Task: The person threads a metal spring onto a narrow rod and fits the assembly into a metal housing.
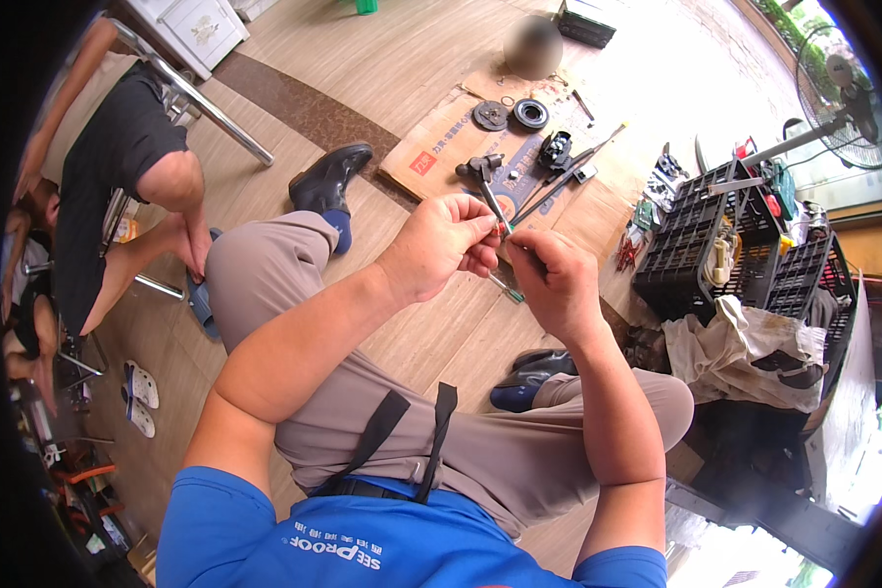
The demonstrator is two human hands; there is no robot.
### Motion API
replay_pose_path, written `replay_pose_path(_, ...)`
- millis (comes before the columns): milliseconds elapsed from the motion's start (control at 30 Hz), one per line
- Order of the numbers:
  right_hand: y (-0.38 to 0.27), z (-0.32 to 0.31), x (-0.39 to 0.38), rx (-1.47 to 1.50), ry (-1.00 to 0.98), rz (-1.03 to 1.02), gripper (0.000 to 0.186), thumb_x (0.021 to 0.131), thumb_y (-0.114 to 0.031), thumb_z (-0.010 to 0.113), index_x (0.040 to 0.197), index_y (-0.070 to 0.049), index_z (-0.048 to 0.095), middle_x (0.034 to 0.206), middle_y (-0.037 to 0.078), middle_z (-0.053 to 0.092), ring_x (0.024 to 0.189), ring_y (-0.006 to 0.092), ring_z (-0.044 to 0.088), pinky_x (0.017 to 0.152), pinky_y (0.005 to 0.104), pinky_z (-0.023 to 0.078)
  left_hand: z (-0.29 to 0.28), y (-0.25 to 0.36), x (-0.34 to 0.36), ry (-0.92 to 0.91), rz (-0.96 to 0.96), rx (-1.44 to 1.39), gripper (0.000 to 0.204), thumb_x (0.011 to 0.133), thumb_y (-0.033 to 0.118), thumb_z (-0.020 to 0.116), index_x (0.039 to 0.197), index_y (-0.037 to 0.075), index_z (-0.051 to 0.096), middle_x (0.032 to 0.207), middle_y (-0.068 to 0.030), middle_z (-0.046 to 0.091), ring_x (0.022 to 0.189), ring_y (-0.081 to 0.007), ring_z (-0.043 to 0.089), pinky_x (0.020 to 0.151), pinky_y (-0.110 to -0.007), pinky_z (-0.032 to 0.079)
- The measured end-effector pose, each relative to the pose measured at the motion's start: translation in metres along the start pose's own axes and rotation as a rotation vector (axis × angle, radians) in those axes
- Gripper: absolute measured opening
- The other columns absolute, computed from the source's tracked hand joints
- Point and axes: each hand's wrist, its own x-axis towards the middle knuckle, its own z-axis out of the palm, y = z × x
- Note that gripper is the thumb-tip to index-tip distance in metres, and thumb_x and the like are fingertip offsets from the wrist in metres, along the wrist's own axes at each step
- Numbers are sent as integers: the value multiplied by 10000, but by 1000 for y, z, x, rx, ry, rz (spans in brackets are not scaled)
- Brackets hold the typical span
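Observation:
Both hands meet in front of my knees, above the near edge of a flattened cardboard sheet (412,176). My left hand (439,245) pinches a small part with a red spot (504,228) between thumb and fingers. Close against it, my right hand (559,279) is closed, its fingertips at the same part; what they grip is too small to make out. Just beyond the fingers, a dark metal piece with a shaft (485,169) shows over the cardboard. Below the hands, a thin tool with a green end (508,288) lies on the floor, partly hidden.
On the cardboard lie a black ring (530,114), a round disc (491,116), a black mechanical part (556,150) and long rods. Black plastic crates (691,230) with tools and a cloth (745,353) stand right, near a fan (843,98). A person (132,176) sits at left.

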Motion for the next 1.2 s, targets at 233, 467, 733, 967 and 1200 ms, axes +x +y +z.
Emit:
replay_pose_path(233,-8,-3,-1,83,-48,100,89,824,-60,679,905,-28,659,765,141,649,671,278,646,599,344,502,10,-4,0,79,99,240,103,973,95,529,932,10,568,774,-50,615,614,-106,609,548,-250,533)
replay_pose_path(467,-8,-10,4,22,-57,152,85,841,-94,673,896,-33,651,760,145,652,659,274,647,598,338,496,16,-12,-3,69,170,471,103,971,71,518,912,1,565,751,-44,607,604,-95,598,527,-237,505)
replay_pose_path(733,0,-9,8,89,-34,175,100,858,-97,657,924,-24,647,713,139,638,623,236,635,584,325,488,22,-14,-8,27,206,555,105,962,59,520,894,-4,570,725,-32,593,601,-85,590,535,-235,505)
replay_pose_path(967,16,-3,8,163,-19,226,107,870,-94,652,934,-9,645,645,80,591,575,106,528,548,267,431,23,-11,-11,18,215,528,102,962,60,523,899,-6,569,719,-29,585,608,-81,592,549,-234,512)
replay_pose_path(1200,24,4,4,336,29,281,102,892,-101,650,916,-3,646,649,-7,542,616,48,458,557,237,404,20,-10,-9,35,141,454,99,968,74,520,911,5,561,749,-31,587,616,-83,593,557,-234,518)
